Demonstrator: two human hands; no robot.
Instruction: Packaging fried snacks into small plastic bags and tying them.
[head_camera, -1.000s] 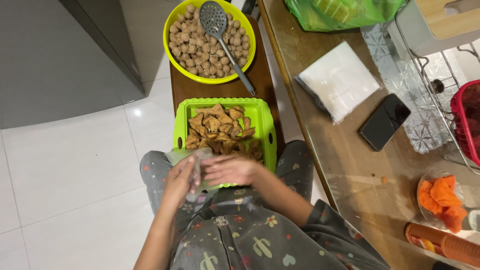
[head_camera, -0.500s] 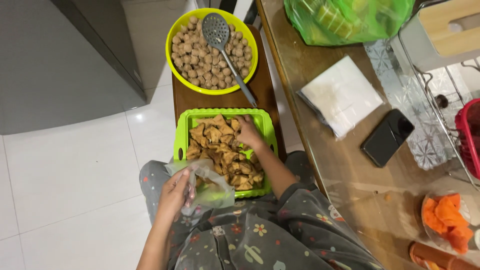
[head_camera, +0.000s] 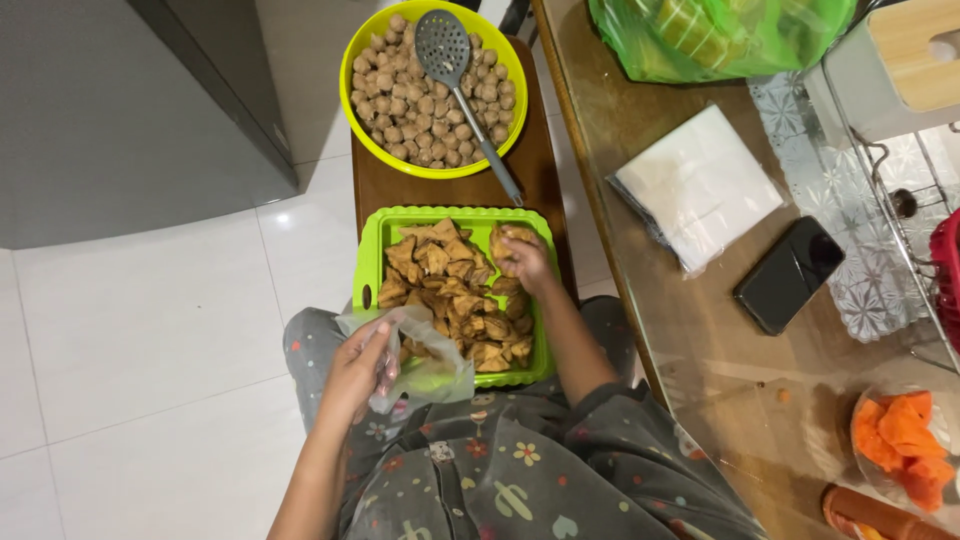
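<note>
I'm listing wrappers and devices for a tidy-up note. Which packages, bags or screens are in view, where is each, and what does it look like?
Clear plastic bag: thin, crumpled, held open in the left hand beside the green tray.
Green plastic bag: translucent, bulging, at the table's far edge.
White packet: flat, square stack in clear wrap, on the table.
Phone: black rectangle, dark screen, lying beside the white packet.
</note>
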